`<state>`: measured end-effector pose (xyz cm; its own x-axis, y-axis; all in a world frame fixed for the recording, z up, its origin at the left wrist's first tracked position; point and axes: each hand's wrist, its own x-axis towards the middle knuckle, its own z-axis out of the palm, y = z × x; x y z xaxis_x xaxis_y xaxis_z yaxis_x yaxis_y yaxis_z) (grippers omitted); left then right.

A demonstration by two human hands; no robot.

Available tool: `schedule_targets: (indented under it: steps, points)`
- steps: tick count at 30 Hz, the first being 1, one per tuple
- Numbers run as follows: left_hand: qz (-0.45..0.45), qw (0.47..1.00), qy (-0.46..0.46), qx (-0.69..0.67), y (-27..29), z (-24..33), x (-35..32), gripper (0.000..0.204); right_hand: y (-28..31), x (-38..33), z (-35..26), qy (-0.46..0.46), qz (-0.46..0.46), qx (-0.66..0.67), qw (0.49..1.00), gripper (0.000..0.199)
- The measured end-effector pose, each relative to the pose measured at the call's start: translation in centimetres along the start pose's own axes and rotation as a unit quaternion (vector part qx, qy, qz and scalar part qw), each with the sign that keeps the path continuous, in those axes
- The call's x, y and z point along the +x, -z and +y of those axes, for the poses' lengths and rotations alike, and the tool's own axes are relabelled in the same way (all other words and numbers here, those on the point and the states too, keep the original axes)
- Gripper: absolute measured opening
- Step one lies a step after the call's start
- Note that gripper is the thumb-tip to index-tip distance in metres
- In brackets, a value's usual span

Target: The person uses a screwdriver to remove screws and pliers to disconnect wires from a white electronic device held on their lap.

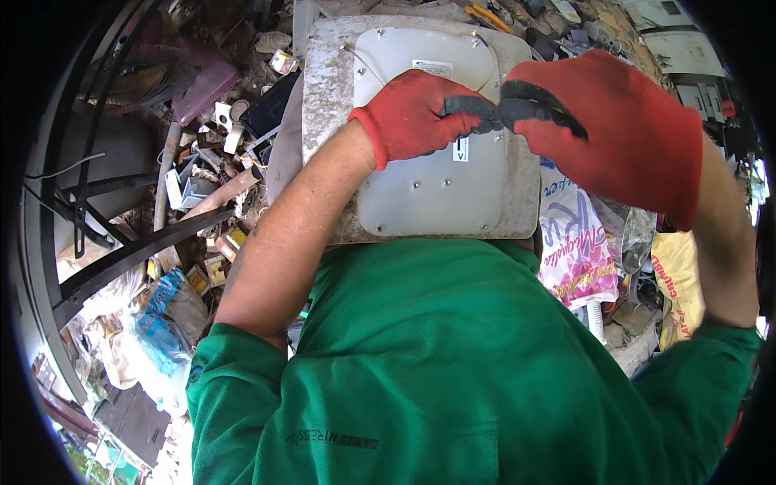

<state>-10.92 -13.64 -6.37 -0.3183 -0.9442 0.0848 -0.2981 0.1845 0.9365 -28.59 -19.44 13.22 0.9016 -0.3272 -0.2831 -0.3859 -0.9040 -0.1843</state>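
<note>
A grey flat panel [392, 194] with rounded corners, several small screws and paper labels lies on a larger stained off-white plate [327, 113], just in front of my body. Two thin cables rise from its far part, one at the left [365, 65] and one near the right [493, 61]. Both my hands wear red gloves with dark fingertips. Over the panel's right side, my left hand [420, 117] is closed in a pinch. Its fingertips meet those of my right hand [610, 133], also closed. Whatever lies between the fingers is hidden.
Mixed scrap and broken plastic cover the ground at the left, with a dark metal frame [145, 250] curving across it. A blue and clear plastic bag [166, 323] lies there. On the right are a white and purple sack [574, 242] and a yellow sack [679, 283].
</note>
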Motion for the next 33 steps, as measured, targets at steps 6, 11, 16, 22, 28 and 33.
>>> schedule_targets:
  steps: [6,11,16,22,28,33]
  points:
    - [-0.038,0.999,-0.010,0.032,-0.9,0.8,2.0,0.023,1.1,1.3,1.9,-0.278,-0.195,0.214,0.916,0.034]
    - [-0.042,0.997,-0.051,0.050,-1.8,1.9,3.5,0.025,2.5,2.3,4.1,-0.424,-0.298,0.246,0.819,0.033]
    - [-0.114,0.991,-0.016,0.060,-0.8,2.4,4.1,0.027,2.3,1.9,3.5,-0.384,-0.363,0.190,0.827,0.034]
    - [-0.136,0.984,-0.075,0.088,-0.4,1.2,5.1,0.034,0.3,0.3,2.8,-0.498,-0.284,0.297,0.764,0.035]
    - [-0.173,0.984,-0.024,0.032,-0.3,1.0,5.7,0.040,0.7,1.2,1.3,-0.409,-0.292,0.159,0.850,0.041]
    - [-0.175,0.984,-0.027,0.001,0.3,1.8,5.2,0.040,1.6,3.3,-0.5,-0.443,-0.283,0.147,0.838,0.028]
